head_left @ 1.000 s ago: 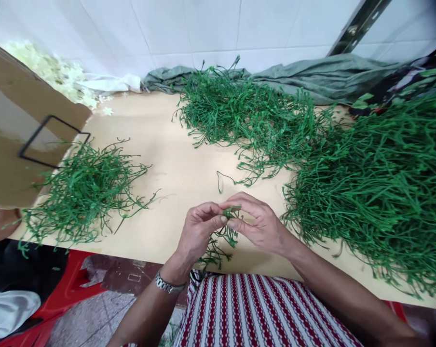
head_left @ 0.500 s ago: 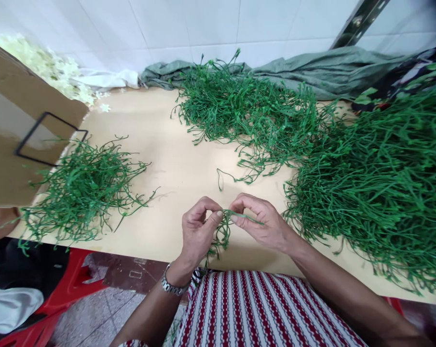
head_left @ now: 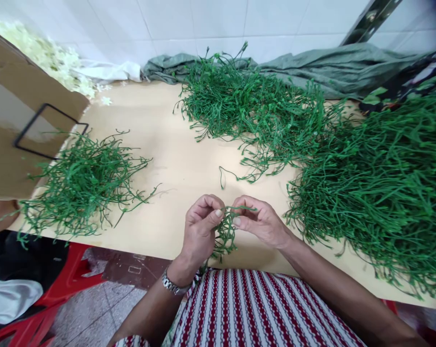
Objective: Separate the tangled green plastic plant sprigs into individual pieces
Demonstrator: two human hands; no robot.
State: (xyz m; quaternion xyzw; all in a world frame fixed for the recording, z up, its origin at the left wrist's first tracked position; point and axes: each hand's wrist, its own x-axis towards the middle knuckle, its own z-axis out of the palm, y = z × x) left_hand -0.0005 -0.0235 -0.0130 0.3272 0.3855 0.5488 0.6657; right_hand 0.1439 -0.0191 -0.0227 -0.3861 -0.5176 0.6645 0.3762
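My view is bright
I see soft shadows on the table and a darkened upper-right corner

White garment with deep-red stripes and dark wavy lines, matching sleeve, silver-coloured linked wristband on the left

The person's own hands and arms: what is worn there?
Left hand and right hand are ungloved. A silver-coloured linked metal band circles the left wrist; the right is bare. A red-and-white patterned sleeve edge shows on the left arm.
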